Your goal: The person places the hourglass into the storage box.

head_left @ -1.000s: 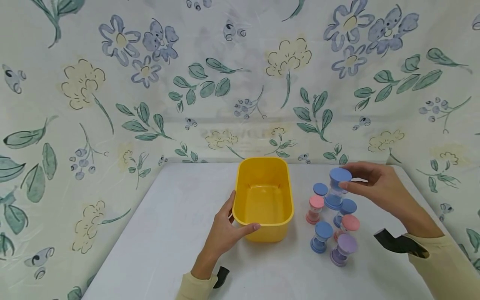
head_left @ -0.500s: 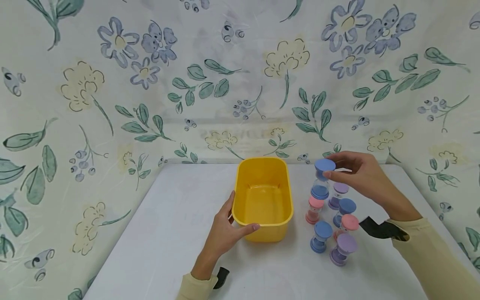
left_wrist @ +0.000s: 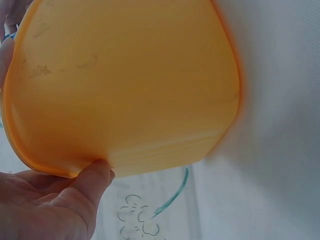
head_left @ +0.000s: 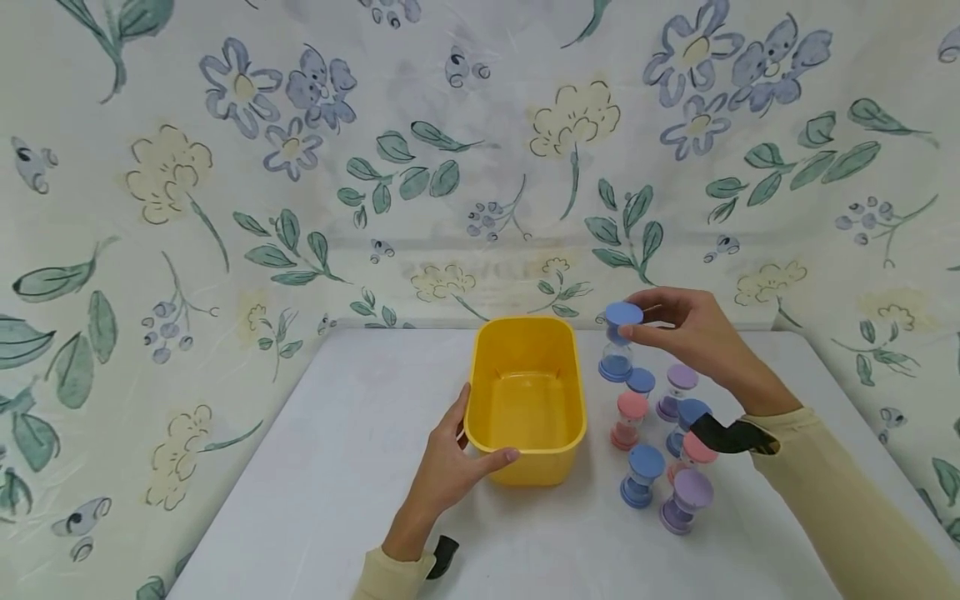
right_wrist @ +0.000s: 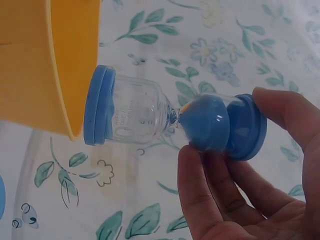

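My right hand (head_left: 686,333) pinches a clear sand timer with blue end caps (head_left: 617,350) by its upper cap, just right of the yellow bin's far end. In the right wrist view, fingers and thumb hold one end of this sand timer (right_wrist: 145,107), blue sand fills the bulb nearest them, and the other cap points toward the bin (right_wrist: 70,100). With the thumb over the front rim and fingers along the left side, my left hand (head_left: 448,475) grips the yellow bin (head_left: 534,468). Nothing lies inside the bin.
Smaller sand timers stand in a cluster right of the bin: pink ones (head_left: 628,421), blue ones (head_left: 642,475) and purple ones (head_left: 686,503). The white table (head_left: 337,450) meets a floral-print backdrop (head_left: 450,208) behind and at both sides.
My right hand has carried the large blue sand timer left and upward, away from the cluster toward the bin's far end. A purple timer behind it has come into view. The left hand stays put.
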